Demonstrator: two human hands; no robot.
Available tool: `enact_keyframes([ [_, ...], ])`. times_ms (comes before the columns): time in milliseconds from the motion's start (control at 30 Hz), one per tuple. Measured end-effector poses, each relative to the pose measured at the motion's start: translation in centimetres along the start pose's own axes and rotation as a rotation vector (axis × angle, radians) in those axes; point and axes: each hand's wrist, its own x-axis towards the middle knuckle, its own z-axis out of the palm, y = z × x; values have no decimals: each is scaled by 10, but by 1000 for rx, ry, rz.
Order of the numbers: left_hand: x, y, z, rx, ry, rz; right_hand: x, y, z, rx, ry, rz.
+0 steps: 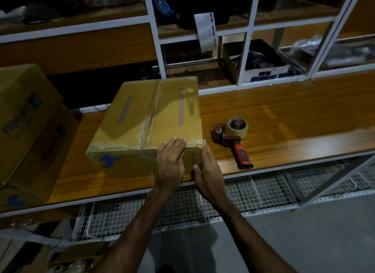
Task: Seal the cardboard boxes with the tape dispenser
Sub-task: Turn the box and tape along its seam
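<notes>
cardboard box (pixel 146 118) mid tabletop (pixel 284 118), blue print unreadable | left hand (pixel 170 161) flat, grip wide, on near top edge | right hand (pixel 207 171) flat, grip wide, against right corner | tape dispenser (pixel 235 138) just right of box | stacked boxes (pixel 26 118) far left, "Flipkart"

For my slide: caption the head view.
Both hands press a taped brown cardboard box; red-handled tape dispenser lies beside it.
</notes>
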Motion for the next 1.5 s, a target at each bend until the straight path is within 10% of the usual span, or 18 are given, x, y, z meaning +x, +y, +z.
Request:
enact_keyframes([
  [300, -3, -4, 2, -7, 51, 33, 26, 7, -26, -49, 219, -44],
  [1500, -13, -13, -75, -184, 65, -109, -7, -17, -29, -115, 70, -27],
])
